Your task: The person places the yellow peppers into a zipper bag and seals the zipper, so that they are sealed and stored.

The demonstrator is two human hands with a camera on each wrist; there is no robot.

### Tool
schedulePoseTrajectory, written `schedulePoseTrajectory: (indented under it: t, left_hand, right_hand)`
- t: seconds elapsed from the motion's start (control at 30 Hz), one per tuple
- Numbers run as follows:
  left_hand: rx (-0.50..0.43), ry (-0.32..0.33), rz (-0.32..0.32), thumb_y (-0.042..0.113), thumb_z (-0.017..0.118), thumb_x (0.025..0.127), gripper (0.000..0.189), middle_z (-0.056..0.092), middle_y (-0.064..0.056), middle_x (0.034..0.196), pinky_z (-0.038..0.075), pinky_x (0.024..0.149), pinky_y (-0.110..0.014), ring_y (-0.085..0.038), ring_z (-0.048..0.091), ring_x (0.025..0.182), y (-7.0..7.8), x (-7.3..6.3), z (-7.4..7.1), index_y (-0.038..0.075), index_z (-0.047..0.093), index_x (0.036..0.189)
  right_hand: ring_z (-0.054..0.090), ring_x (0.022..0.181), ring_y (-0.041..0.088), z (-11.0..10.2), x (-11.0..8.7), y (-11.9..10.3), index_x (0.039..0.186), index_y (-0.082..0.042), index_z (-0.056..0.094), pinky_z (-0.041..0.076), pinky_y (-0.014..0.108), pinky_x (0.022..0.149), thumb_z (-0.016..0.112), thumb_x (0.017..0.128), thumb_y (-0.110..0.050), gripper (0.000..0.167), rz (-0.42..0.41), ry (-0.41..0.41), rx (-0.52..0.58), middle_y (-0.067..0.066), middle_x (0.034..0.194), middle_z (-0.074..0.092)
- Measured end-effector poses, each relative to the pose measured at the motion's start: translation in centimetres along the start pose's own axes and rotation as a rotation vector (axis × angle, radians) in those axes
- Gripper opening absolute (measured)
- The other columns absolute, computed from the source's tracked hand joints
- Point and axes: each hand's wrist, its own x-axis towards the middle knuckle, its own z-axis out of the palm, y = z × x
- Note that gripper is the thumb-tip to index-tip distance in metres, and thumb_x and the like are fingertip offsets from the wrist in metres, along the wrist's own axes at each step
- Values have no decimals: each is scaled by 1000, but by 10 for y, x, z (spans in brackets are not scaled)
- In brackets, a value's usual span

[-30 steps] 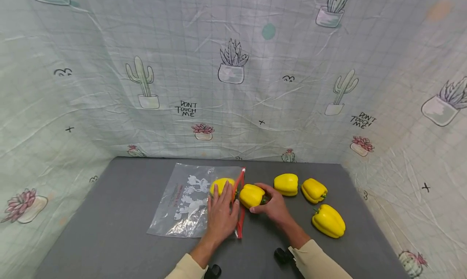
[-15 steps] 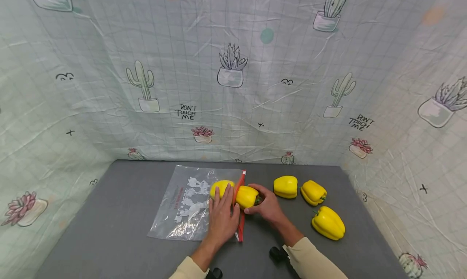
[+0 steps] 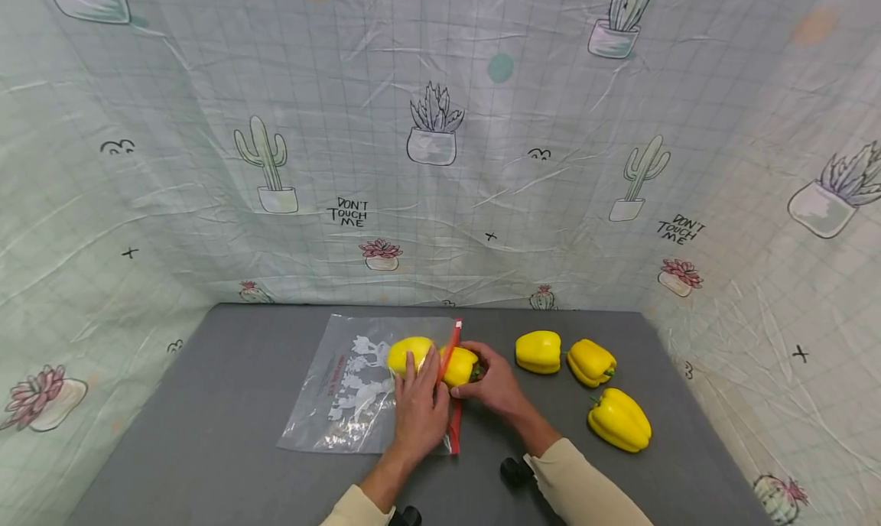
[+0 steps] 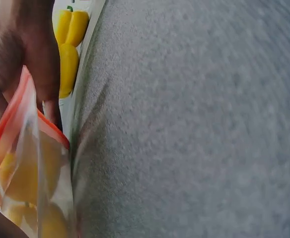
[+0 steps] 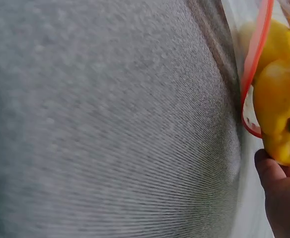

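Head view: my right hand [image 3: 499, 388] is clamped on a yellow pepper [image 3: 459, 366], just nudged toward 9 o'clock, so it's now partway into the bag [image 3: 320, 411]; left hand [image 3: 421, 413] lies straight-fingered on top.

Soft, even light fills the head view, and there's white glare crinkling along the near side of the red-zipped plastic bag [image 3: 365, 392], highlights gleaming on the yellow bell peppers [image 3: 538, 352]! Over to the wrist views: dimmer, grainier, the grey tabletop [image 5: 110, 124] blurring towards the outer edges.
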Motion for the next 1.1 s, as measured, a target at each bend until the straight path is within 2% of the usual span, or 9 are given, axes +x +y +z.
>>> schedulePoseTrajectory:
  t: [0.2, 0.3, 0.43, 0.63, 0.77, 0.9, 1.1]
  left_hand:
    - [-15, -18, -8, 10, 57, 99, 57, 45, -11, 164, 12, 123, -77, -48, 20, 160, 2, 2, -2, 3, 49, 154]
    - [-25, -15, -15, 9, 57, 97, 58, 46, -11, 164, 13, 123, -77, -48, 21, 160, 3, 3, -3, 3, 49, 154]
    - [-46, -23, -6, 7, 56, 97, 59, 46, -13, 163, 13, 123, -77, -50, 21, 159, 3, 2, -4, 2, 48, 154]
    - [-56, 22, 33, 5, 55, 95, 58, 49, -17, 160, 14, 119, -80, -53, 25, 157, -1, 0, -2, 0, 49, 153]
    - [-35, -3, 14, 7, 58, 95, 59, 48, -14, 162, 14, 121, -79, -51, 24, 158, -1, -1, -4, 1, 50, 153]
    - [-2, -4, 34, 6, 61, 93, 61, 50, -13, 161, 16, 121, -78, -51, 26, 157, -3, -1, -3, 2, 50, 153]
    - [-8, 2, 48, 0, 55, 95, 59, 53, -14, 158, 17, 121, -78, -50, 26, 157, 1, -1, 0, 2, 49, 154]
  right_hand:
    - [58, 119, 30, -2, 3, 4, 147, -8, 52, 52, 53, 107, 90, 74, -4, 82, -25, -92, -33, 16, 147, 59]
    - [58, 117, 31, -4, 1, 6, 144, -4, 50, 53, 53, 106, 88, 74, -4, 79, -38, -110, -35, 19, 143, 59]
    - [59, 115, 31, -7, 1, 10, 140, -1, 53, 55, 51, 105, 88, 76, -4, 73, -30, -96, -6, 21, 138, 59]
    - [62, 117, 33, -8, 3, 14, 144, -1, 55, 58, 49, 103, 88, 80, -6, 71, -46, -96, 26, 22, 142, 58]
    - [64, 117, 31, -7, 4, 16, 142, -2, 57, 60, 44, 98, 88, 81, -11, 69, -25, -84, 15, 20, 139, 62]
    - [66, 118, 34, -8, 5, 18, 140, 0, 57, 61, 44, 96, 88, 83, -13, 66, -36, -84, 37, 22, 137, 63]
    - [66, 117, 36, -12, 5, 17, 140, -2, 60, 60, 43, 98, 85, 86, -12, 60, -63, -98, 28, 22, 136, 65]
